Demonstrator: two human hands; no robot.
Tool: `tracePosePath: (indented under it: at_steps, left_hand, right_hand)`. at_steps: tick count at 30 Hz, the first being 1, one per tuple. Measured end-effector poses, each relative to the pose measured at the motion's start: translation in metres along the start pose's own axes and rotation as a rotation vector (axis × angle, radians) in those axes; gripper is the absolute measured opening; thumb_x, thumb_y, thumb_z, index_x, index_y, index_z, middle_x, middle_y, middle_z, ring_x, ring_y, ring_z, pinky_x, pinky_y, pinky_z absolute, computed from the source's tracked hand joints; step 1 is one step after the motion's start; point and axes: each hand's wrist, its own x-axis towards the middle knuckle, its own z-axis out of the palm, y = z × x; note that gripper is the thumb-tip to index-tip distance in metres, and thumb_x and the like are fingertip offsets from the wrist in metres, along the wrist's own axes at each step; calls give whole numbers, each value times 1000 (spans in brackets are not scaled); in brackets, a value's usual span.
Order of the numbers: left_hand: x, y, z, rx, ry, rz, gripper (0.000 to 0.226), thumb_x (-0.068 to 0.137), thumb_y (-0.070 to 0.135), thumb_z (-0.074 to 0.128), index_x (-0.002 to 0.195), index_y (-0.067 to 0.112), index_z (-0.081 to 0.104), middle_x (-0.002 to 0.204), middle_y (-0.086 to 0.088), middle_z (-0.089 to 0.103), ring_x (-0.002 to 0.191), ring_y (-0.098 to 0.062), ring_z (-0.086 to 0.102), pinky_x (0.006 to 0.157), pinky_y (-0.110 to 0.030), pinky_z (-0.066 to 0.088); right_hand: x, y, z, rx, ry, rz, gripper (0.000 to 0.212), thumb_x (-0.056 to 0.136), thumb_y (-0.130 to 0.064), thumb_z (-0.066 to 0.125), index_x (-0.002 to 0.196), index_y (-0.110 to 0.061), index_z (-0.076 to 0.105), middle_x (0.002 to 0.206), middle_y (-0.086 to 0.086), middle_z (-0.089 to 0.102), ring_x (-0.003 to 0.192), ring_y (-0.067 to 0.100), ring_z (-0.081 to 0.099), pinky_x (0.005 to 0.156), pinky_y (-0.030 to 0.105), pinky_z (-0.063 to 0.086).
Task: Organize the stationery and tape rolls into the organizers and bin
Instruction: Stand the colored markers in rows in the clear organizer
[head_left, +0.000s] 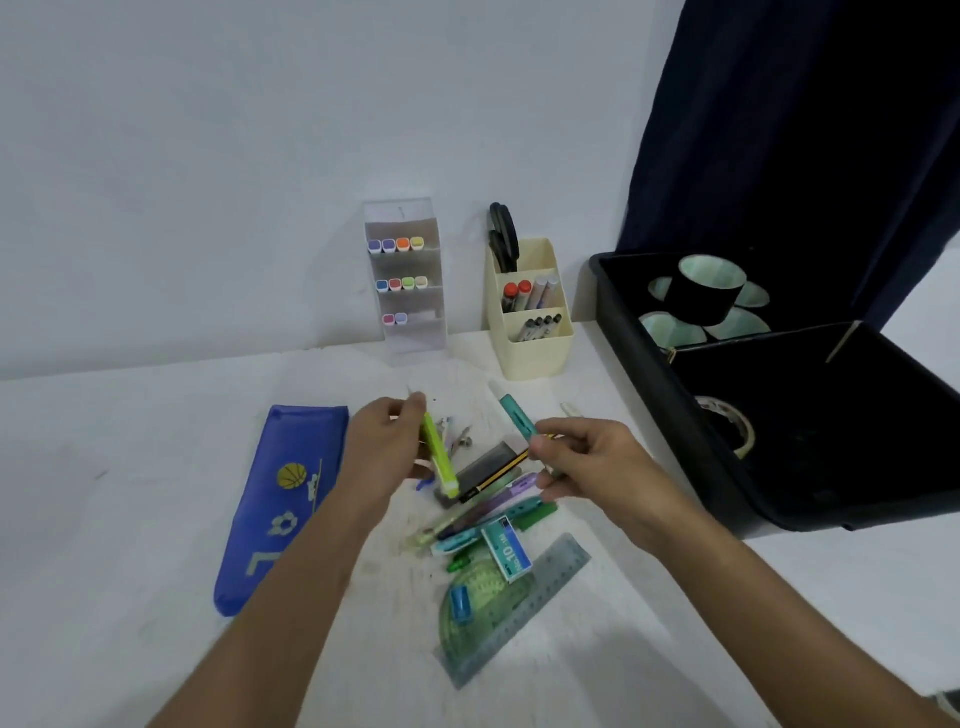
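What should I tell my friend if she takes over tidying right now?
Left hand: holding a lime-green highlighter.
Right hand: holding a teal pen and a yellow-black pencil.
Done: markers sit in the clear organizer; scissors and pens in the cream holder; tape rolls in the black bin.
Left: the pile on the table, including pens, metal ruler, green protractor, staples box, and the blue pencil case.

Clear organizer (408, 283): upright at wall, coloured markers in three tiers.
Cream organizer (532, 317): scissors, pens inside.
Black bin (649, 374): tape rolls (706, 293) stacked inside.
Loose stationery (493, 525): heaped on counter.
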Motion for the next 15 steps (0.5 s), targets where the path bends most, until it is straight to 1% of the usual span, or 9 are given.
tracePosePath:
  at_steps: [2,3,5,7,9,10,12,14,15]
  left_hand:
    - [7,5,-4,-53,-23,0,24,99,32,46,101,10,55,73,-10,56,45,-20,57,43,-27,46]
    - [9,7,-5,-46,-46,-1,22,100,31,45,104,12,55,73,-9,52,42,-18,50,40,-25,41]
    - [18,13,-7,11,-65,5,21,99,30,45,101,12,57,71,-8,49,42,-18,38,38,-23,32]
    - [30,24,-9,95,-27,46,23,96,25,45,86,9,59,70,-9,52,47,-20,39,41,-26,31]
    - [43,38,-10,263,27,135,27,93,23,42,73,10,54,70,-9,55,54,-21,45,51,-28,35]
    - [49,46,-10,376,29,188,27,93,22,42,71,10,52,69,-7,55,58,-21,47,54,-26,35]
    - [60,60,-10,603,28,279,19,92,15,47,75,10,50,68,-5,50,65,-20,49,51,-25,32]
    - [69,66,-9,798,79,363,8,89,9,52,82,8,52,74,-5,49,71,-21,50,53,-23,30]
    - [74,67,-9,873,113,406,4,89,7,53,86,6,56,79,-7,52,73,-21,50,58,-22,32]
  right_hand:
    - [3,-4,7,121,-65,8,38,85,-5,67,122,-2,58,83,15,69,69,19,68,66,25,60]
    - [5,-5,10,152,-92,6,38,85,-3,67,122,-2,58,82,13,69,70,19,68,67,26,60]
    - [11,-13,17,106,-110,-16,33,87,-5,65,120,-5,60,85,11,70,68,19,68,69,29,60]
    - [22,-25,23,-58,-40,-96,28,91,-12,62,119,-9,63,89,11,70,65,17,65,67,32,60]
    - [38,-37,27,-311,103,-278,26,93,-19,58,118,-12,65,84,5,67,60,11,60,56,22,55]
    - [47,-42,30,-420,166,-391,26,94,-21,57,117,-13,65,82,1,65,58,9,56,53,16,51]
    - [66,-51,37,-539,234,-578,24,94,-21,57,115,-11,66,86,-2,62,59,5,50,52,9,42]
    - [84,-54,43,-631,267,-671,23,94,-21,57,112,-10,66,90,0,63,63,6,48,57,8,37]
    - [94,-55,48,-675,271,-697,24,94,-21,57,112,-9,65,93,3,65,68,6,48,63,9,37]
